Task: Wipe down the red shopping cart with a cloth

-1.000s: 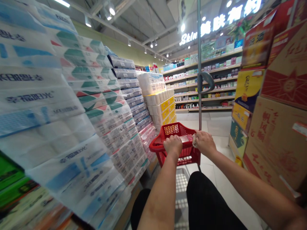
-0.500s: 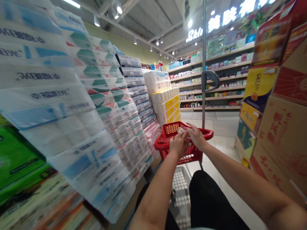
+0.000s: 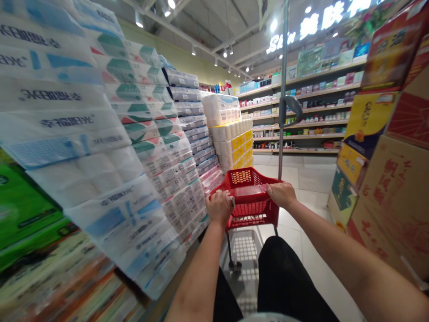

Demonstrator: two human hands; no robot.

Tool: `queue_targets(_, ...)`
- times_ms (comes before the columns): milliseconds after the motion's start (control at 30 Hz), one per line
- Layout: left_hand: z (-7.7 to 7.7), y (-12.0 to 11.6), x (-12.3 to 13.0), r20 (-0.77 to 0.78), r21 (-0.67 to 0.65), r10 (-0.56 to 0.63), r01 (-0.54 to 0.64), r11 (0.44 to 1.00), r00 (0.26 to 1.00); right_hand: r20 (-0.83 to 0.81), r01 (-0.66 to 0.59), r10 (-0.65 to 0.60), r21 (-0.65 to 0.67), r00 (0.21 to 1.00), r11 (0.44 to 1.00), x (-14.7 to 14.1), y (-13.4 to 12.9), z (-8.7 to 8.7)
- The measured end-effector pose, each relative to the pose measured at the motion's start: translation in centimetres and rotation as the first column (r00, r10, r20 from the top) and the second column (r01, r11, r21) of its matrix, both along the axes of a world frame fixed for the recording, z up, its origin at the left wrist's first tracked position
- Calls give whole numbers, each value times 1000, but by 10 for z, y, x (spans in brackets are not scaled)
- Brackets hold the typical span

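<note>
A red shopping basket (image 3: 250, 206) is sitting on top of a metal shopping cart, its mesh sides and a honeycomb-patterned panel at the far end showing, with a flat, glossy red strip lying across its open top. The left hand (image 3: 219, 207) is curled narrowly around the near left rim, and a small pale scrap (image 3: 231, 201) is showing at its fingers, too small to tell what it is. The right hand (image 3: 281, 195) is closed over the near right corner of the rim. A metal pole (image 3: 283, 80) is rising behind the basket, carrying a curved grey handle (image 3: 290, 107). Below, a wire tray (image 3: 243, 250) and a small caster (image 3: 234, 266) are showing beside black trousers (image 3: 284, 279). Plastic-wrapped toilet paper packs (image 3: 67, 134) are stacking up on the left, cardboard cartons (image 3: 392, 201) are piling up on the right, and store shelves (image 3: 298, 116) are lining the aisle ahead.
</note>
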State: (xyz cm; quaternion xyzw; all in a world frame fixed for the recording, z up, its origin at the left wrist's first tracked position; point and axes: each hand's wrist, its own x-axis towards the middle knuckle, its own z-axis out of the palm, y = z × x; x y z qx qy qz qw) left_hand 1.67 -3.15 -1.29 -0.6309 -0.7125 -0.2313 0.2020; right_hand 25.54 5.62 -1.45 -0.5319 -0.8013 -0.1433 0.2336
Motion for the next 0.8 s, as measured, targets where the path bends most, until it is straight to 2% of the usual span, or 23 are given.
queue_targets(67,0,1,-1,-8,3,68,-68,998,998,-17,27,-26,49,1000,998,-2,1,-5)
queue_targets(133,0,6,9,-24,24,91,-91,996,996,-39,43,-40,83,998,996,-4,3,-9)
queue_targets(267,-3,15,23,-32,86,55,-52,995,998,-40,37,-32,122,999,992,0,9,-11)
queue_targets(367,-6,14,5,-77,80,-34,41,996,996,-21,30,-27,156,999,987,8,13,-11)
queue_targets(500,-10,13,-24,-86,145,-20,33,989,996,-45,40,-32,181,998,983,12,13,-14)
queue_targets(633,-17,18,-10,-82,174,21,-6,985,996,-73,62,-49,187,996,980,11,13,-15)
queue_targets(733,-20,19,0,-143,189,-95,122,974,985,-61,59,-47,197,997,979,15,16,-15)
queue_targets(800,-17,18,-7,-194,174,-168,203,964,967,-41,50,-42,214,998,976,19,18,-15)
